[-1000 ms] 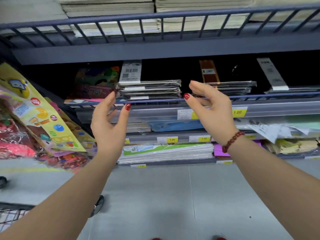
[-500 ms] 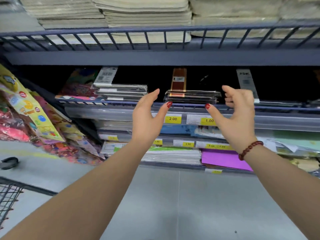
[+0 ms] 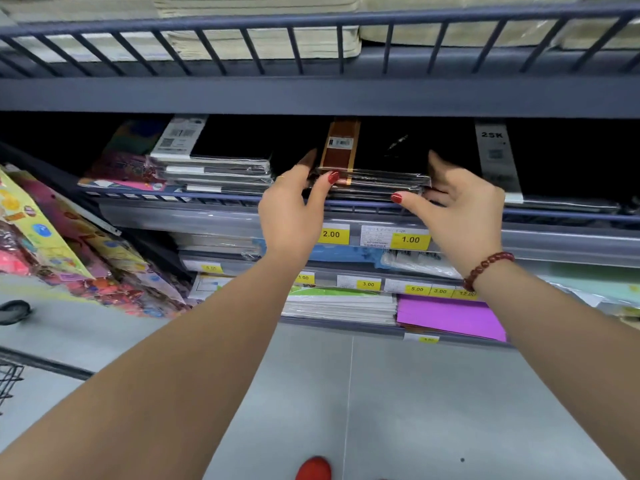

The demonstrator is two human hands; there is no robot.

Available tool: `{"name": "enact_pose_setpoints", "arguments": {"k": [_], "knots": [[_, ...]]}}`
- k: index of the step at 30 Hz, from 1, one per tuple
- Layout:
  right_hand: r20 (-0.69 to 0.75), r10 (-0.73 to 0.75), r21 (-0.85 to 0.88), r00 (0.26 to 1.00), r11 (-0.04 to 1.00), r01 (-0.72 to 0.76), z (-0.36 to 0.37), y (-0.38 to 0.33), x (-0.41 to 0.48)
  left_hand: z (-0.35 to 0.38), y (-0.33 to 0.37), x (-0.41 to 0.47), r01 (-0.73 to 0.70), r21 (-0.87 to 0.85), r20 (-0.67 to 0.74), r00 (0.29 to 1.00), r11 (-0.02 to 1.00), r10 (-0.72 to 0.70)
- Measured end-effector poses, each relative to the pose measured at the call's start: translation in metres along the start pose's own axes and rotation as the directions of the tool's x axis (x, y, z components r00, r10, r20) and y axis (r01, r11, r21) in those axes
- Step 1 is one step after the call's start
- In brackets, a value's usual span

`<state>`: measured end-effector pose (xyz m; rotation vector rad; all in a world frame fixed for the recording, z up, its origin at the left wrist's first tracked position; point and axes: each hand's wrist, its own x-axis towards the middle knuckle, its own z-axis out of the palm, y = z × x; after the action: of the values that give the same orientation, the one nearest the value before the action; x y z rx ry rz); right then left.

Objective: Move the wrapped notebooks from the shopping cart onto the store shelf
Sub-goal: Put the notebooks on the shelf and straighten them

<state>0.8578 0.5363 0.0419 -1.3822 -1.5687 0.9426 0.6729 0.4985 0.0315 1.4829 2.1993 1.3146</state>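
A stack of black plastic-wrapped notebooks with a brown band (image 3: 372, 174) lies on the dark store shelf (image 3: 214, 197), behind its low rail. My left hand (image 3: 294, 206) presses against the stack's left end, thumb on its front corner. My right hand (image 3: 457, 206) cups the right end, thumb at the front edge. Both hands clasp the stack from the sides. A second wrapped stack (image 3: 214, 171) with a white label lies to the left. A corner of the wire shopping cart (image 3: 10, 379) shows at the lower left.
The shelf above (image 3: 311, 95) hangs low over the stacks, with a railing and pale paper pads. A flat pack labelled 25K (image 3: 498, 161) lies to the right. Lower shelves carry yellow price tags, paper and purple sheets (image 3: 450, 317). Colourful packets (image 3: 52, 244) hang at left.
My hands left the white-labelled stack, shifted right to the brown-banded stack and closed in on its two ends. The view moved closer to the shelf.
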Motion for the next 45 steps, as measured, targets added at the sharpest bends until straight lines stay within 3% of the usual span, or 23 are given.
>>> {"name": "enact_pose_setpoints", "arguments": {"k": [5,10,15,21,27,32,36,40,45], "knots": [[-0.067,-0.001,-0.031,0.998,1.0,-0.001,0.004,0.0,0.009,0.004,-0.003,0.011,0.075,0.007,-0.009,0.997,0.997,-0.075],[-0.057,-0.025,-0.021,0.998,1.0,0.024,0.003,0.002,0.009,0.002,-0.011,0.008,-0.02,0.007,0.07,0.997,1.0,0.019],[-0.08,-0.007,-0.002,0.997,1.0,0.007,0.003,0.0,0.005,0.003,-0.015,0.009,-0.006,-0.05,0.054,0.999,0.999,0.009],[-0.102,0.016,0.004,0.995,1.0,-0.016,0.002,-0.001,0.0,-0.002,-0.011,0.006,-0.086,-0.072,0.036,0.995,0.994,0.089],[-0.127,-0.018,-0.099,0.992,0.995,0.006,0.005,-0.006,-0.008,-0.002,-0.012,0.003,-0.115,-0.073,0.034,0.992,0.991,0.117],[0.027,-0.114,-0.301,0.993,0.947,0.117,-0.009,-0.006,-0.011,-0.009,-0.001,-0.007,-0.116,-0.076,0.189,0.974,0.99,0.128],[0.039,-0.245,-0.439,0.969,0.866,0.237,-0.049,0.004,-0.024,-0.011,0.009,-0.028,-0.252,0.005,0.134,0.959,0.968,0.249],[0.001,-0.196,-0.535,0.981,0.828,0.167,-0.11,0.028,-0.029,0.013,0.033,-0.046,-0.511,0.087,0.138,0.856,0.855,0.498],[0.015,-0.096,-0.567,0.995,0.819,0.087,-0.176,0.049,-0.019,0.062,0.086,-0.053,-0.551,0.279,0.245,0.833,0.787,0.496]]}}
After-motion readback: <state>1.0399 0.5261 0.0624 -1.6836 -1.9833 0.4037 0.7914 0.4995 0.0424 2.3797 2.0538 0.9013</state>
